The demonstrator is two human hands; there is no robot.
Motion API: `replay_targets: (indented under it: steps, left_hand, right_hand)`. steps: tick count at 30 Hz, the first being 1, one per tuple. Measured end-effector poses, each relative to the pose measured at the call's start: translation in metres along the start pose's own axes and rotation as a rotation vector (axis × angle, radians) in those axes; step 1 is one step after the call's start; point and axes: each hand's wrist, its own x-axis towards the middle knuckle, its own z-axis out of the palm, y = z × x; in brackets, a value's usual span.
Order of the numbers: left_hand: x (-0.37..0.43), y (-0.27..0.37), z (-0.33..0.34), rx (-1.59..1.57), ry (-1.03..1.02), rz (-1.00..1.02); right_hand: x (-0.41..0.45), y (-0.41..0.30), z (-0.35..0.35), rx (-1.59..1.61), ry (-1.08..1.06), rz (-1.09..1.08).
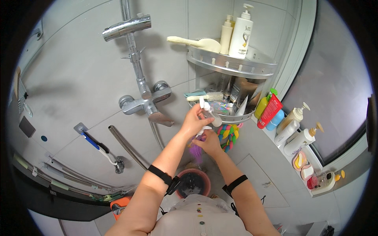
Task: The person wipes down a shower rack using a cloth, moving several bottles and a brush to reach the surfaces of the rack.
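My left hand (193, 119) grips a small clear bottle (217, 119) with a white pump top, tilted beside the lower corner shelf (236, 119). Just below it, my right hand (210, 143) has its fingers closed near a second white nozzle or cap (203, 129); what that belongs to is partly hidden by the fingers. A purple mesh-like item (195, 152) hangs below the right hand; whether the hand holds it I cannot tell. Behind the hands, a multicoloured braided item (229, 137) hangs under the shelf.
A chrome shower mixer (144, 103) is on the wall at left. The upper metal shelf (230, 66) bears a cream hairbrush (206, 44) and pump bottles (241, 35). Several bottles and a red tube (270, 111) line the window ledge (316, 193). A pink basin (208, 183) stands on the floor.
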Motion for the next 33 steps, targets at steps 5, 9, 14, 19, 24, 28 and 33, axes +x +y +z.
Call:
replay_targets:
  steps: [5,9,14,19,24,28,33]
  left_hand:
    - [-0.057,-0.014,-0.029,-0.057,0.146,0.082]
    - [-0.1,-0.036,-0.056,-0.01,0.17,0.096]
    - [-0.127,-0.051,-0.072,0.048,0.182,-0.125]
    - [-0.137,-0.082,-0.085,0.27,0.247,-0.128]
    - [-0.138,-0.106,-0.092,0.274,0.204,-0.198]
    - [-0.141,-0.122,-0.099,0.273,0.182,-0.235]
    - [-0.155,-0.122,-0.101,0.323,0.203,-0.31]
  right_hand:
    - [0.009,0.035,0.012,0.237,-0.076,0.05]
    - [0.018,0.043,0.025,0.38,-0.048,0.018]
    - [0.048,0.015,0.004,0.195,0.003,-0.079]
    - [0.056,-0.016,0.003,0.13,-0.06,-0.134]
    - [0.04,0.004,0.025,0.178,-0.137,-0.051]
    - [0.032,0.043,0.063,0.175,-0.167,0.031]
    - [0.024,0.069,0.093,0.052,-0.197,0.049]
